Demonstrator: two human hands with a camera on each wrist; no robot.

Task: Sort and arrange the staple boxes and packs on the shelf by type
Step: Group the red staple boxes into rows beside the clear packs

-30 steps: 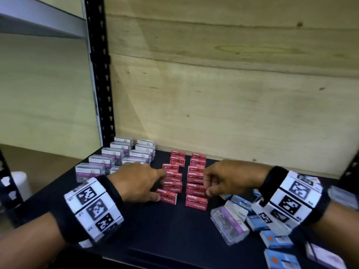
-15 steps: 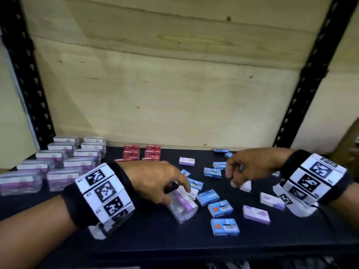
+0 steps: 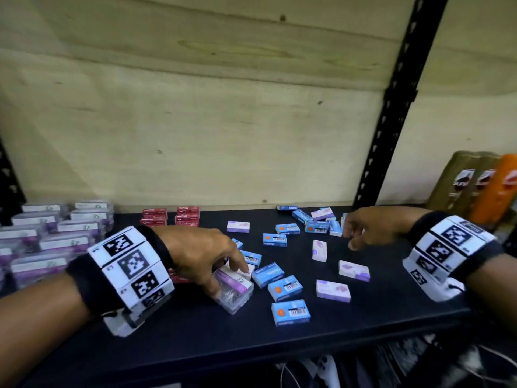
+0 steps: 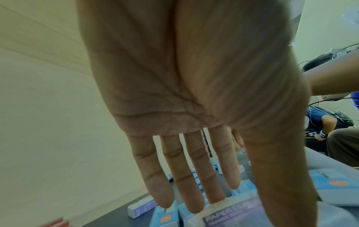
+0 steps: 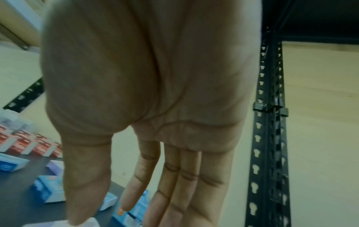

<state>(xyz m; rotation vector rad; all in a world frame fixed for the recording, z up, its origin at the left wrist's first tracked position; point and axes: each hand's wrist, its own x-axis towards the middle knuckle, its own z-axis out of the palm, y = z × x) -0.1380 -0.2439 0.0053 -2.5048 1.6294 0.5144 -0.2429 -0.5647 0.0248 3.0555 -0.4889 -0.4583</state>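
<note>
- my left hand (image 3: 201,256) is down on the clear plastic box with the purple label (image 3: 233,289) near the front of the dark shelf (image 3: 195,340); my thumb sits on its near side and my fingers (image 4: 194,192) reach straight over its top, so i cannot tell if i truly grip it.
- that label reads "paper clips" in my left wrist view.
- my right hand (image 3: 372,228) hangs over the right part of the shelf with its fingers loosely bent, holding nothing, above a cluster of small blue cardboard staple boxes (image 3: 317,226).
- more blue boxes lie loose between my hands, one (image 3: 291,312) nearest the front edge.
- small white-and-lilac boxes lie scattered among them, one (image 3: 333,290) near the front, one (image 3: 354,270) just behind it.
- red staple boxes (image 3: 187,217) stand in two rows at the back, left of centre.
- clear purple-labelled boxes (image 3: 56,233) stand in rows at the far left.
- a black perforated upright post (image 3: 391,107) rises at the right, with brown and orange packs (image 3: 481,186) beyond it.
</note>
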